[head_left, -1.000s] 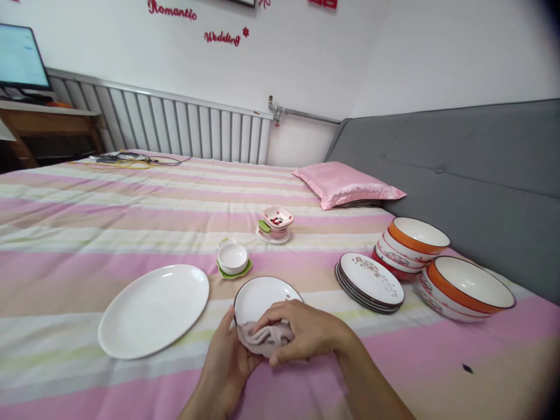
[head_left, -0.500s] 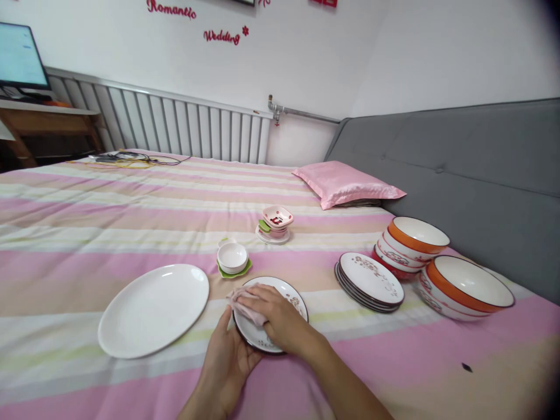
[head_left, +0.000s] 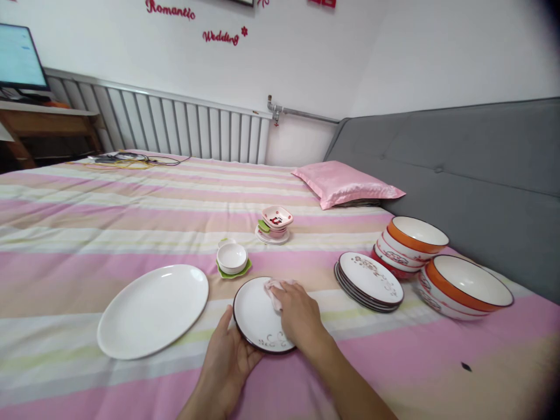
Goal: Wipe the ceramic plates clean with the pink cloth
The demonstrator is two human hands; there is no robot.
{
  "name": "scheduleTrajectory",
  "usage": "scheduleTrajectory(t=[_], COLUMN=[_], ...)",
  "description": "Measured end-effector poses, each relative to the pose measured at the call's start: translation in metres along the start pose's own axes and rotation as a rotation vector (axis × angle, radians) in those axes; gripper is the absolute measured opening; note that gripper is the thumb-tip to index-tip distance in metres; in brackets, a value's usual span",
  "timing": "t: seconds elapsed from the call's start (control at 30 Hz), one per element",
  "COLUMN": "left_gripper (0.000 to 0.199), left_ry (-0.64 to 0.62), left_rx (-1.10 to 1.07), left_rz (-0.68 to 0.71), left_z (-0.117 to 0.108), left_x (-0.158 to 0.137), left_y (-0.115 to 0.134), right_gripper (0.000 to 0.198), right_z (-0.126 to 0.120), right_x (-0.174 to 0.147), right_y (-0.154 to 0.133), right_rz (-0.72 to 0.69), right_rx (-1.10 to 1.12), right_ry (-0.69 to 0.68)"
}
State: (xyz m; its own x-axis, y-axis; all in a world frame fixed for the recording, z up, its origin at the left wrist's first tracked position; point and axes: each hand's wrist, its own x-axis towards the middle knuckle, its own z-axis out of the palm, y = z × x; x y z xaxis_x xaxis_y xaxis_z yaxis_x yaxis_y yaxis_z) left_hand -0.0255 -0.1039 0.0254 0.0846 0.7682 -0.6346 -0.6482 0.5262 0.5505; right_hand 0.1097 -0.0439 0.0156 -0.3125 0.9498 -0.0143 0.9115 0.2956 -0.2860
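A small white plate (head_left: 256,315) with a dark rim and a scroll pattern lies on the striped bedspread in front of me. My left hand (head_left: 227,364) holds its near left edge, thumb up along the rim. My right hand (head_left: 297,312) presses a crumpled pinkish cloth (head_left: 275,290) onto the far right part of the plate. Most of the cloth is hidden under my fingers.
A large white oval plate (head_left: 153,308) lies to the left. Behind are small white dishes on a green saucer (head_left: 233,259) and a stack of little dishes (head_left: 275,224). To the right sit stacked patterned plates (head_left: 370,280), orange-rimmed bowls (head_left: 468,286) and a pink pillow (head_left: 345,184).
My right hand has swept the cloth from the plate's near edge, over its left side, to its far right part. The left hand has kept hold of the plate's edge.
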Motion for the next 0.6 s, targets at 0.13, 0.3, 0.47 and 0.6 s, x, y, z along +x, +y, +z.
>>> scheduleTrajectory(t=[0.13,0.3,0.47,0.6], left_gripper=[0.055,0.054,0.054,0.055], left_ry=[-0.003,0.004,0.025,0.02], left_rx=[0.008,0.021,0.043,0.021], left_rz=[0.017,0.01,0.003,-0.003], left_z=[-0.001,0.001,0.002,0.003], left_x=[0.001,-0.001,-0.002,-0.002], left_y=[-0.001,-0.001,0.0,0.001], right_gripper=[0.046,0.022,0.008,0.013], right_z=[-0.019,-0.044,-0.059,-0.056], right_x=[-0.01,-0.022,-0.024,-0.018], right_y=[-0.002,-0.001,0.011,0.02], right_rz=[0.025,0.002,-0.182,-0.335], right_rx=[-0.063,-0.112,0.086,0.383], right_ry=[-0.039,-0.136,-0.263,-0.457])
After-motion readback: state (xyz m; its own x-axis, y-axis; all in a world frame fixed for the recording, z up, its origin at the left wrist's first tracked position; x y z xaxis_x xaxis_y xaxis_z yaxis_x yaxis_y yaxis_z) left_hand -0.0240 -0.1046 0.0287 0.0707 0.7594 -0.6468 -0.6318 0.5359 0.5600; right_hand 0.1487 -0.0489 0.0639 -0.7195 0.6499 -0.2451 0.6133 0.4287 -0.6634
